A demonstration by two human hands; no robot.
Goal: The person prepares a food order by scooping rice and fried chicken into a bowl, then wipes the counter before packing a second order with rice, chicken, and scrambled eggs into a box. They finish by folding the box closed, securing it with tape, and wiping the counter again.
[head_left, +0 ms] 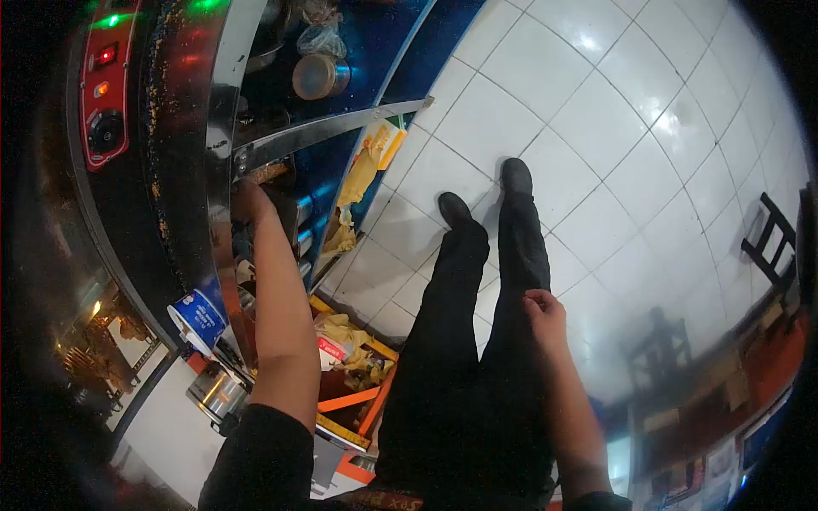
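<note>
My left hand (250, 202) reaches in under the metal edge (220, 153) of the counter, among things on the dark shelf below. Its fingers are hidden there, so what it touches cannot be made out. Just above it a curved metal bar (332, 128) crosses the shelf opening. A round lidded jar (321, 77) and a clear plastic bag (320, 40) lie farther along the shelf. My right hand (545, 317) hangs beside my leg with its fingers curled in, and nothing shows in it.
A red control panel (106, 89) with lights and a knob is at upper left. A blue and white tub (199, 321) stands near a metal pot (216, 392). Yellow wrappings (362, 170) and an orange-edged bin (349, 399) sit beside the shelf. White floor tiles (596, 94) extend right, toward a dark chair (771, 238).
</note>
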